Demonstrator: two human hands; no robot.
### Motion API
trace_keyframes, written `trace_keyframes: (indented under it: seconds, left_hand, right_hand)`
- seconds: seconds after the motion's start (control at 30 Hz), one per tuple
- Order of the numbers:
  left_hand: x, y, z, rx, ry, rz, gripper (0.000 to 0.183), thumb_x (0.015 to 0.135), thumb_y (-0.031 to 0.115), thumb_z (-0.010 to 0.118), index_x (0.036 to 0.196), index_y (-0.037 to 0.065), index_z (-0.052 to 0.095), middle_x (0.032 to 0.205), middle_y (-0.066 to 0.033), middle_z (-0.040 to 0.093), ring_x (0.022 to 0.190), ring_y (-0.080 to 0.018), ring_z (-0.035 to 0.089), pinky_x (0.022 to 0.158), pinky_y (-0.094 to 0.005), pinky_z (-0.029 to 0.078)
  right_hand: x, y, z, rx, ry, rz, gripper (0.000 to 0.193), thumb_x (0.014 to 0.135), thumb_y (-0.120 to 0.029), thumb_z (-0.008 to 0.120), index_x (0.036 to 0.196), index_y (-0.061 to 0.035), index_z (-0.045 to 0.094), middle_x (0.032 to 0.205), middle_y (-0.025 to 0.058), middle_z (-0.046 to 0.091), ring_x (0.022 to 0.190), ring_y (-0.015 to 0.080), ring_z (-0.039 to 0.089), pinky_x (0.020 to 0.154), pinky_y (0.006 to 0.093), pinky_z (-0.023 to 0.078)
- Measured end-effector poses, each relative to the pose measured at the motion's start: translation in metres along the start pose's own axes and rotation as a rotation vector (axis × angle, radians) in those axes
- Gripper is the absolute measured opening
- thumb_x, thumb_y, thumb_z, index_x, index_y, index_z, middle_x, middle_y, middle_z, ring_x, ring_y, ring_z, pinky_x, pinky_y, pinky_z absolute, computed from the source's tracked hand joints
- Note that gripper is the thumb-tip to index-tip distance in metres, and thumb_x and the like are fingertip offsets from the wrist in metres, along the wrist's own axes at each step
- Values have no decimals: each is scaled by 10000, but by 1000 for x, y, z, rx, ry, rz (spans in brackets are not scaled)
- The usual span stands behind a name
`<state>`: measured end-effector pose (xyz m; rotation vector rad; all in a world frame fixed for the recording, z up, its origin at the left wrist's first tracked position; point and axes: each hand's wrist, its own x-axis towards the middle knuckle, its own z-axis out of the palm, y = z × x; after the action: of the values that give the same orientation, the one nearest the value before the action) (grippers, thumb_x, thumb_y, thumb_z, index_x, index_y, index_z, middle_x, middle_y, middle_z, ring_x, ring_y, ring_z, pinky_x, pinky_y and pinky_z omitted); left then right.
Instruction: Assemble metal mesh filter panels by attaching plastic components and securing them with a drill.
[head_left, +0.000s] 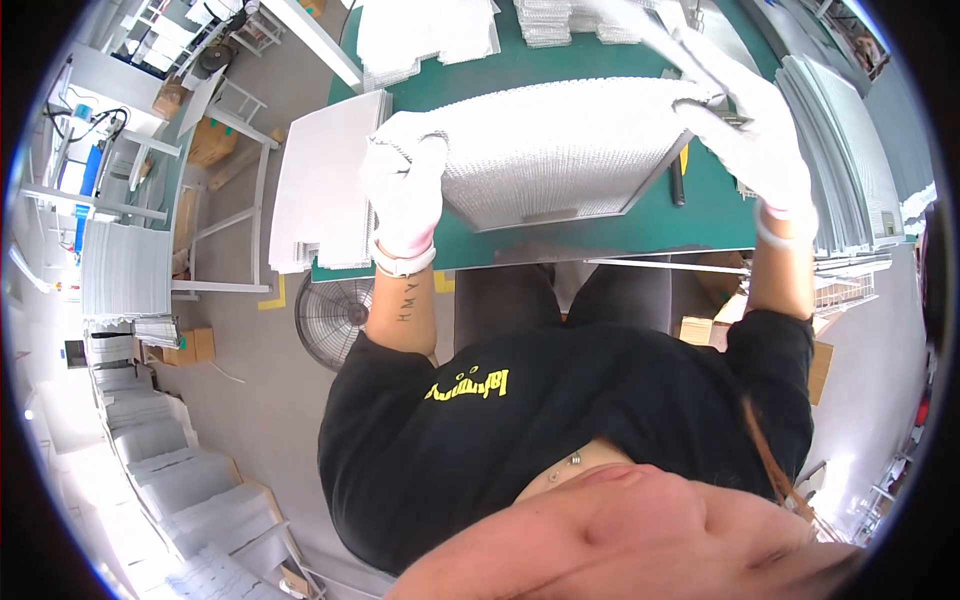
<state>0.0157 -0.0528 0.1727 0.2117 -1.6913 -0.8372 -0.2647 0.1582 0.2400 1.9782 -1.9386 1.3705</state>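
Observation:
Both my hands wear white gloves. My left hand point(405, 185) grips the left edge of a rectangular pleated white filter panel point(555, 150) with a metal frame. My right hand point(755, 135) holds the panel's right upper corner. The panel lies tilted over the green table top point(690, 215), its near edge lifted toward me. A dark pen-like tool point(677, 185) lies on the green surface just right of the panel.
A stack of white pleated sheets point(325, 185) sits at the table's left end. More grey panels point(850, 150) are stacked at the right. White sheets point(425, 35) lie at the far side. A floor fan point(335, 318) stands under the table's left; stacked filters point(170, 470) line the floor.

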Motion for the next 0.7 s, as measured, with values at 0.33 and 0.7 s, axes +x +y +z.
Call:
trace_keyframes:
  seconds: [0.33,0.7]
  left_hand:
    - [22,30,-26,109,-345,-117,67,832,-30,656,893,-25,683,832,-55,683,790,-148,642,698,-261,500]
    - [3,11,10,-294,150,-6,601,752,-99,731,1289,14,488,1075,-93,598,922,-122,607,759,-250,530]
  right_hand:
    - [50,-59,-25,-305,-504,-437,563,786,75,645,1323,-92,629,947,125,692,855,299,658,796,358,523]
    - [67,-80,20,-140,-458,-383,289,815,-44,677,1103,-48,646,931,140,647,825,327,628,763,371,506]
